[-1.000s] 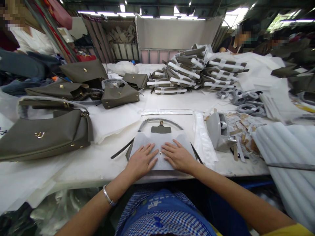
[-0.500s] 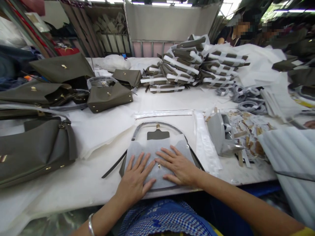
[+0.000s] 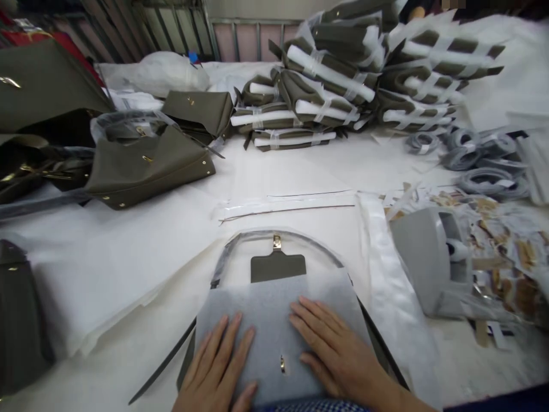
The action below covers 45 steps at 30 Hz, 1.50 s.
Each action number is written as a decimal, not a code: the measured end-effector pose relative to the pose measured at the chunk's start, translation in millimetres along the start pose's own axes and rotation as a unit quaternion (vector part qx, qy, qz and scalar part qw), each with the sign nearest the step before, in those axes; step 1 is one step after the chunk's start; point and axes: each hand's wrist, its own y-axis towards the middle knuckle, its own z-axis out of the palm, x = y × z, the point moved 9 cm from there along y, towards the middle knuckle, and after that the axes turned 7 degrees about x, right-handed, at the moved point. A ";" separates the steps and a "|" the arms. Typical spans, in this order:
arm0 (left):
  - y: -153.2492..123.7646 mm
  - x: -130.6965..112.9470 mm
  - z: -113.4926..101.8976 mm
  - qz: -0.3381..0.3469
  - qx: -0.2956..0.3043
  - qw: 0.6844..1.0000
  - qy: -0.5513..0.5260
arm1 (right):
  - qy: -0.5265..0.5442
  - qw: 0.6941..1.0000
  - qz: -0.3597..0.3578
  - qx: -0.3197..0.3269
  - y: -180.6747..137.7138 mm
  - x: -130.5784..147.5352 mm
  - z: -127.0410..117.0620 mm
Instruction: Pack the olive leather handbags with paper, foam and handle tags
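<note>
A flat olive-green handbag lies at the table's near edge under a sheet of thin grey wrapping paper (image 3: 274, 320). Its curved handle (image 3: 274, 236) arches above, and a green tab with a gold clasp (image 3: 278, 264) shows past the paper. My left hand (image 3: 218, 369) lies flat on the paper's left half, fingers stretched out. My right hand (image 3: 337, 352) rests flat on the right half, fingers spread. A small gold fitting (image 3: 282, 364) shows between the two hands. Neither hand holds anything.
A grey tape dispenser (image 3: 429, 263) stands to the right among paper scraps. Olive handbags (image 3: 146, 169) sit at the left. A pile of wrapped bag parts (image 3: 343, 86) fills the back. Coiled straps (image 3: 484, 166) lie far right. A long clear strip (image 3: 287, 206) lies beyond the handle.
The camera has tipped down and closer, so the bag fills more of the view. Both hands stay flat on the paper, slid slightly toward its near edge.
</note>
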 end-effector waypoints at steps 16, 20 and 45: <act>74.7 35.9 -10.9 -0.029 0.076 0.977 -0.197 | 0.047 0.986 0.132 0.090 28.7 -40.6 -17.5; 77.3 37.7 -14.6 -0.016 0.069 0.974 -0.214 | 0.077 0.985 0.108 0.111 35.8 -41.9 -16.1; 75.5 42.6 -12.4 -0.035 0.023 0.969 -0.242 | 0.056 0.993 0.066 0.078 42.6 -32.3 -25.0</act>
